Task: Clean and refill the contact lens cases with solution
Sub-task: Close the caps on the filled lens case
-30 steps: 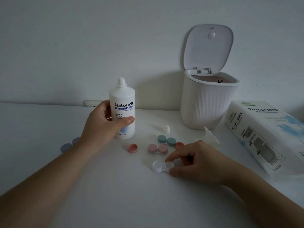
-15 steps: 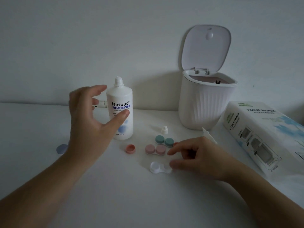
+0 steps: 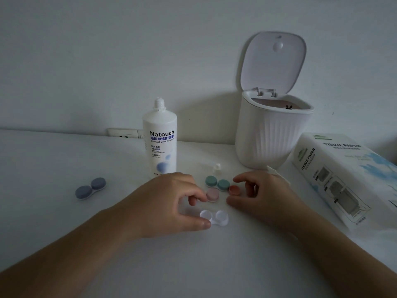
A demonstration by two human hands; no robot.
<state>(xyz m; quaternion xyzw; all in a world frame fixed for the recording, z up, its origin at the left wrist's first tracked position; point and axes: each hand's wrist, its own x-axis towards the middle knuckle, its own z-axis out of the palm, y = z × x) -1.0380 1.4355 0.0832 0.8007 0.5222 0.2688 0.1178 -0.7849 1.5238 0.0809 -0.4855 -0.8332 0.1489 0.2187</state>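
An open white lens case lies in the middle of the table. My left hand is curled over its left end, thumb on its front edge. Just behind it is a capped pink case, partly covered by my left fingers. My right hand hovers with forefinger and thumb on either side of an orange cap, without clearly touching it. A capped green case lies behind that. The uncapped solution bottle stands upright, with its small white cap to its right.
A capped blue case lies apart at the left. A white ribbed bin with its lid up stands at the back right. A tissue paper box lies along the right, with a scrap of tissue in front of the bin.
My left hand let go of the bottle and came down to the white case. My right hand left the white case and moved back to the orange cap.
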